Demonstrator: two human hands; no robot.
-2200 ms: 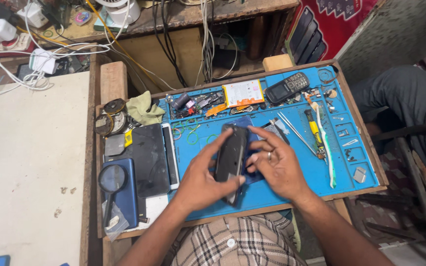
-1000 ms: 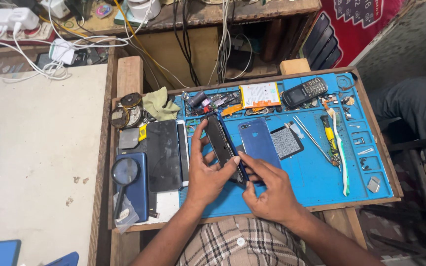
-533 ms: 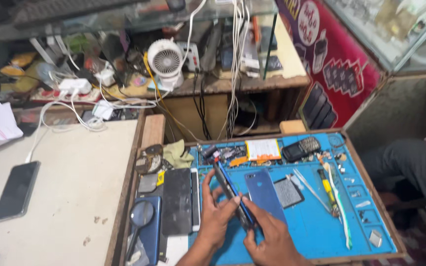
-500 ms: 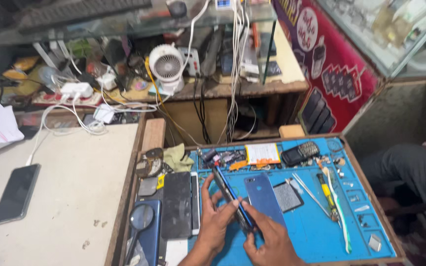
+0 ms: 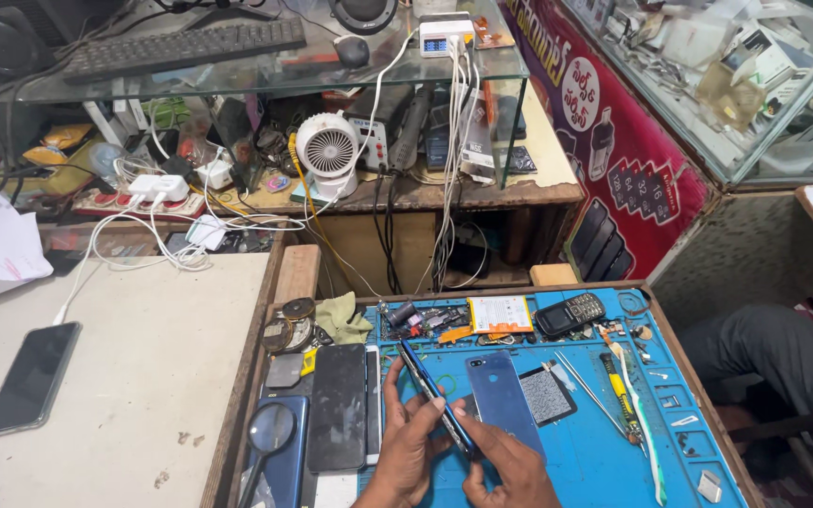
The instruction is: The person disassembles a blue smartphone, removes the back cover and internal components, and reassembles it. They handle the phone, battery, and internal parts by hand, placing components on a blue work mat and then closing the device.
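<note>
Looking down from the head camera, both hands grip a thin dark smartphone body (image 5: pixel 435 397) on edge above the blue silicone repair mat (image 5: pixel 604 456) on the counter: left hand (image 5: pixel 408 450) beneath, right hand (image 5: pixel 510 468) pinching its lower end. Its glossy blue back cover (image 5: pixel 502 400) lies detached just beside it, so opening looks done and reassembly remains.

So the mat (image 5: pixel 604 452) covers the desk's right half, hands (image 5: pixel 454 461) at its near edge holding a phone (image 5: pixel 435 400) on edge. Back cover (image 5: pixel 503 400) lies just right of it, keypad phone (image 5: pixel 569 313) at the far edge, magnifier (image 5: pixel 268 431) left of the mat.
</note>
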